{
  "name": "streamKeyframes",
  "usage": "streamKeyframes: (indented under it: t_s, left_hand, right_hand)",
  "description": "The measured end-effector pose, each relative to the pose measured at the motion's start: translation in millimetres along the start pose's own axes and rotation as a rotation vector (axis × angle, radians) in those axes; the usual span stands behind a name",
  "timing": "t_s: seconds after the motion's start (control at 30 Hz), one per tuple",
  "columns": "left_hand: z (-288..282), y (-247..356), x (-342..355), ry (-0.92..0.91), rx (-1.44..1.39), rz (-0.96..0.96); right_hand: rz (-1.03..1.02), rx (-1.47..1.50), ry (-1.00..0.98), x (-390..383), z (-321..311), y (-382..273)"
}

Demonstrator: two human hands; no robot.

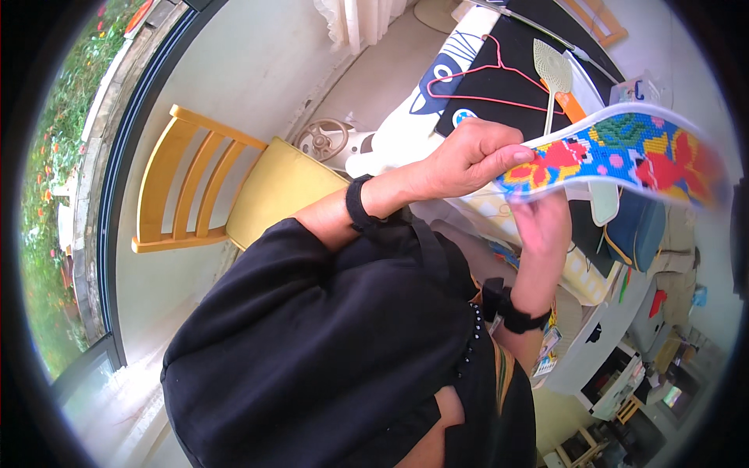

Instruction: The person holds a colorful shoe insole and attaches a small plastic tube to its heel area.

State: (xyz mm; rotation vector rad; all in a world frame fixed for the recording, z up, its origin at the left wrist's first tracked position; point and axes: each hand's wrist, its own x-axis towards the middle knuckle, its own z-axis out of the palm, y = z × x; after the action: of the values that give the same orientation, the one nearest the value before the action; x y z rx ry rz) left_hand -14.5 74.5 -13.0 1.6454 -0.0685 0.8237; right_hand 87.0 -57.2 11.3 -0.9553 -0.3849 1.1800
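My left hand [480, 158] is closed on the near end of an insole [605, 148], thumb pressed on top. The insole has a cross-stitched pattern of red and yellow goldfish-like shapes on blue, with a white border. Its far end is blurred and points right. Below the same near end is my right hand [546, 222], gripping the insole's lower edge; some of its fingers are hidden behind it. Both wrists wear black bands.
A black-topped table [515, 78] holds a pink hanger [499, 68], a pale fly swatter [552, 66] and a cat-patterned cloth [449, 66]. A dark blue bag [638, 230] lies beyond my right hand. A wooden chair [285, 187] with a yellow seat stands left.
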Motion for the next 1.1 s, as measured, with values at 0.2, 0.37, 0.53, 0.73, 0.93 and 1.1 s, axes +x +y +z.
streamKeyframes:
  t_s: [0.2, 0.37, 0.53, 0.73, 0.93, 1.1]
  left_hand:
    - [4.7, -0.9, 1.1, 0.112, -0.28, -0.225]
    - [-9.1, -2.4, 0.8, 0.308, -0.347, -0.245]
    - [-70.6, -14.2, 1.5, 0.591, -0.732, -0.255]
    - [-53.5, -28.1, 4.9, 0.285, -1.701, -0.553]
    - [-4.9, -19.6, 6.0, -0.031, -1.882, -0.732]
    - [8.5, -5.5, 3.2, 0.027, -1.653, -0.815]
  right_hand:
    - [0.019, 0.878, -0.133, 4.0, -53.2, -21.4]
    - [-0.221, 0.759, 0.0, -22.9, -66.3, -63.9]
    - [-0.66, -0.537, 0.654, -88.0, -185.1, -96.1]
    - [-0.802, -1.07, 0.75, -50.7, -105.5, -63.7]
    - [-0.684, -1.31, 0.312, -2.4, 44.9, -20.2]
    - [-0.817, -1.358, 0.184, 9.2, 57.2, -5.9]
